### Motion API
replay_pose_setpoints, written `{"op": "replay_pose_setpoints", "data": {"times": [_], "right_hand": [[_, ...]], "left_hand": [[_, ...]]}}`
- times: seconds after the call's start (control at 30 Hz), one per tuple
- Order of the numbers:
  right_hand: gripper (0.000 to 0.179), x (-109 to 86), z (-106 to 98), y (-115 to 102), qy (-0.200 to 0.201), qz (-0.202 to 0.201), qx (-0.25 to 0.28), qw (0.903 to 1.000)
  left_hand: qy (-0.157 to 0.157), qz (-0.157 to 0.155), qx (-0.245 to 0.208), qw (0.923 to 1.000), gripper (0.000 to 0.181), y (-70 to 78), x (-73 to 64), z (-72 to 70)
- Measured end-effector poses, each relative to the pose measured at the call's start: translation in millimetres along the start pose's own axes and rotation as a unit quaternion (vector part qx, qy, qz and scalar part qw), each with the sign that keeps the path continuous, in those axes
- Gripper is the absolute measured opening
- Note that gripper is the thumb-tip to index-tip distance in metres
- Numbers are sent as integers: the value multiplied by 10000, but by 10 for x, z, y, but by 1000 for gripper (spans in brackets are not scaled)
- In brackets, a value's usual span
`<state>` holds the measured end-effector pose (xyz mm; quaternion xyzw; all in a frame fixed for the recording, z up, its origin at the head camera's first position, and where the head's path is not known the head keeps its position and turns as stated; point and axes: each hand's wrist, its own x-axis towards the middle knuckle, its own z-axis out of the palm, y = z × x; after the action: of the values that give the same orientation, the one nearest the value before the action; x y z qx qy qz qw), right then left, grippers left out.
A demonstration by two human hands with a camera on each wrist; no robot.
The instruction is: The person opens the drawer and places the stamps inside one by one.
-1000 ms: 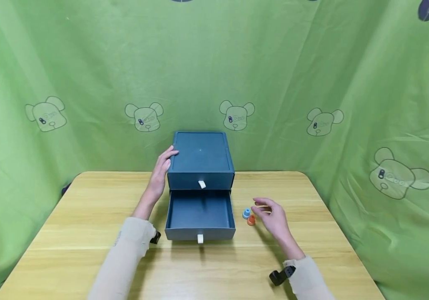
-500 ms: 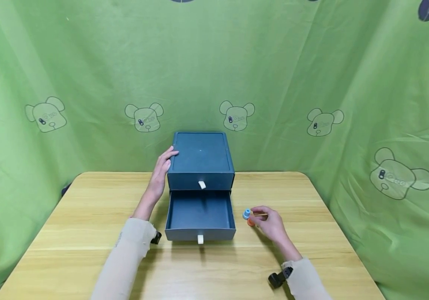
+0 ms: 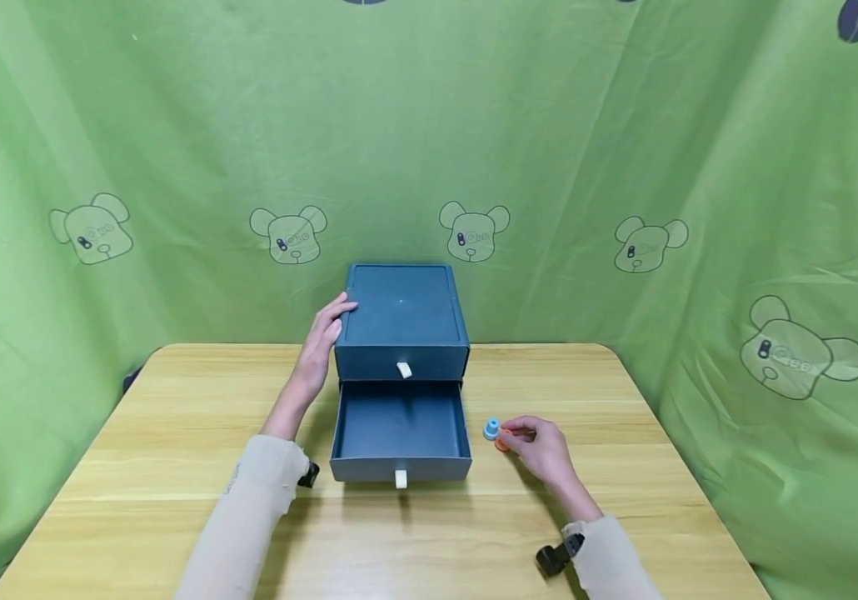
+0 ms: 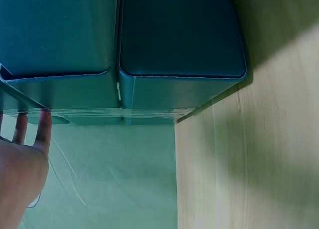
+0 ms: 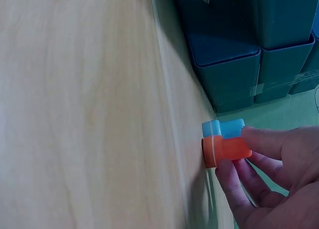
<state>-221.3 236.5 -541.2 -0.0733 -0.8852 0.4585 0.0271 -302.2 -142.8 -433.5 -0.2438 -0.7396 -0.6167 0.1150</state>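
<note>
A dark blue two-drawer box (image 3: 402, 304) stands on the table, its lower drawer (image 3: 401, 468) pulled out. My left hand (image 3: 316, 346) lies along its left side, fingers extended, fingertips resting on the top edge. To the right of the drawer, my right hand (image 3: 541, 450) pinches a small orange stepped, cap-like piece (image 5: 232, 148) between thumb and fingers. That piece stands on its wider end on the wood. A matching light blue piece (image 3: 491, 429) stands right beside it, partly behind it in the right wrist view.
The upper drawer (image 3: 372, 363) is pushed in and has a white pull tab (image 3: 404, 369). Clear tape (image 4: 149, 113) runs around the box. A green curtain (image 3: 399, 125) hangs behind the wooden table (image 3: 197, 408) and along its sides.
My right hand has come down and left onto the orange piece, its fingers closing around it. The light blue piece has shifted slightly left. The left hand stays in place.
</note>
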Motion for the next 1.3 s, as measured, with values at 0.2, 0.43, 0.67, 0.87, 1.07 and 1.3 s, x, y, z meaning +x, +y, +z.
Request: {"op": "replay_pose_setpoints", "data": {"times": [0.2, 0.43, 0.67, 0.87, 1.07, 1.3], "right_hand": [[21, -10, -43, -5, 116, 44, 15, 9999], [23, -22, -109, -64, 227, 149, 89, 9996], [25, -45, -183, -176, 297, 3, 263, 9992], [27, -61, -246, -255, 360, -149, 443, 9983], [30, -102, -306, -387, 375, -267, 680, 9966], [35, -200, -357, -593, 276, -421, 1009, 9936]], "left_hand": [[26, -26, -17, 10000, 44, -179, 46, 3], [90, 22, -47, 9999, 44, -269, 54, 15], [44, -39, -100, 9999, 44, -81, 11, 4], [21, -43, -85, 10000, 44, -57, 13, 4], [-7, -1, -28, 10000, 44, -15, 6, -4], [16, 115, 6, 9999, 44, -2, -3, -1]]}}
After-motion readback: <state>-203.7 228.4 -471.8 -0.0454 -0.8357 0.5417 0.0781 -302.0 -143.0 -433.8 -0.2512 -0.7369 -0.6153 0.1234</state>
